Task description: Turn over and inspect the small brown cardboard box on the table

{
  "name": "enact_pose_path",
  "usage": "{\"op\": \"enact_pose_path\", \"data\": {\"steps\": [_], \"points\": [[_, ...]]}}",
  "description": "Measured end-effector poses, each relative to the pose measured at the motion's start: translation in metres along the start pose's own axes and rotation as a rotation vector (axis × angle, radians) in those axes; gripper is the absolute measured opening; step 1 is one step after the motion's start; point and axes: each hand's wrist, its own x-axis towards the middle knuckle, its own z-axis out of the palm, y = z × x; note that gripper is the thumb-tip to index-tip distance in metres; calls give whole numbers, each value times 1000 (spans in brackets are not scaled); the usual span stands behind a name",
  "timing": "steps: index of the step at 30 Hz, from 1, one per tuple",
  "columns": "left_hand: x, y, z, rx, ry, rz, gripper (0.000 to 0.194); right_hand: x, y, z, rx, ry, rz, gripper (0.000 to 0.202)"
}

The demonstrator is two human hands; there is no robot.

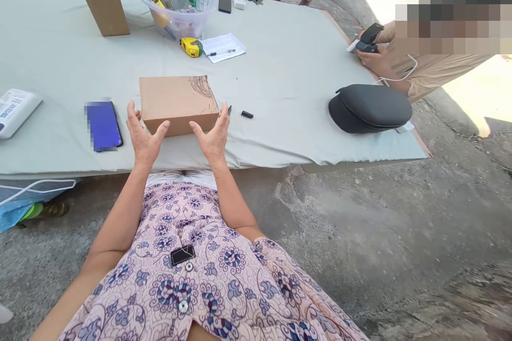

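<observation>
A: Cardboard box [178, 103]: item one, brown, flat, closed, lying on the grey-green cloth of the counter [280, 80] near its front edge. A pen scribble marks its top at the 1 o'clock corner.

B: Hands?

A: Left hand [143, 136] at the box's 7 o'clock, right hand [212, 136] at its 5 o'clock. Both spread, palms facing each other, holding nothing, just short of the near corners; contact cannot be confirmed.

B: Advice for the grip?

A: My judgement: bring the palms in square against the two short sides, level, with even pressure, so the light card does not buckle or twist.

B: Neighbours?

A: Blue phone [103, 126] at 9 o'clock, apart. Black pen cap [247, 114] at 3 o'clock, near. Yellow tape measure [192, 47] at 12 o'clock, well apart. Dark grey case [370, 108] further out at 3 o'clock.
</observation>
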Motion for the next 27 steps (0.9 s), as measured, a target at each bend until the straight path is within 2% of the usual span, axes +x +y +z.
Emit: {"op": "enact_pose_path", "data": {"steps": [3,8,13,22,27], "points": [[3,5,6,34,-10,30,107,4,-8,7,-31,-3,-40,108],[-2,10,11,110,46,19,92,4,-9,11,-76,30,-6,109],[-5,13,9,123,66,15,95,1,-5,9,-51,37,-18,104],[-7,11,0,105,26,63,71,4,19,-1,175,34,36,72],[-5,8,-3,79,17,51,62,4,22,-7,294,17,69,69]]}}
